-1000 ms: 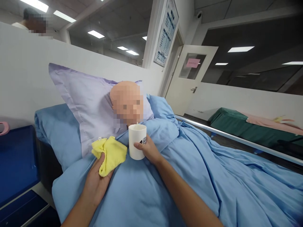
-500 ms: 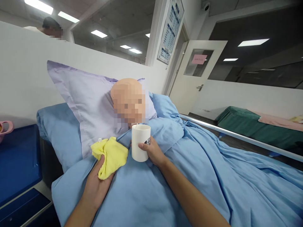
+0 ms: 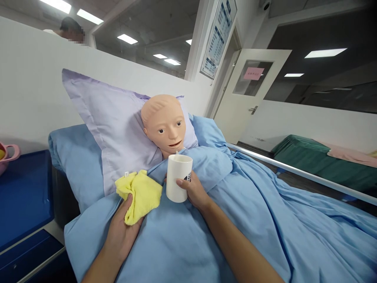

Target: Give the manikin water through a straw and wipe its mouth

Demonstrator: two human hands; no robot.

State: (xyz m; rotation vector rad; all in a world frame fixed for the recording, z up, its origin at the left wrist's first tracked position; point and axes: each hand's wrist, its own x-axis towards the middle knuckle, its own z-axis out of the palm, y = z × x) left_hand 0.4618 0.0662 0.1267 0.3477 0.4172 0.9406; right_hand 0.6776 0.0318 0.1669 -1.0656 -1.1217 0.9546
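A training manikin (image 3: 165,124) lies in bed with its head on a lilac pillow (image 3: 114,125), covered to the chin by a blue blanket (image 3: 235,220). My right hand (image 3: 193,190) grips a white mug (image 3: 177,177) upright just below the manikin's chin; a thin straw rises from the mug to its mouth. My left hand (image 3: 122,232) holds a folded yellow cloth (image 3: 140,194) on the blanket, left of the mug, thumb pressed on it.
A blue bedside cabinet (image 3: 23,196) stands at the left with a pink basin (image 3: 7,155) on it. A metal bed rail (image 3: 294,171) runs along the right side. Beyond it is a green-covered bed (image 3: 318,161). Another person's head (image 3: 72,29) shows above the white partition.
The view has drifted slightly, so everything sits a little further right in frame. Both hands keep their hold, with the mug still at the manikin's chin.
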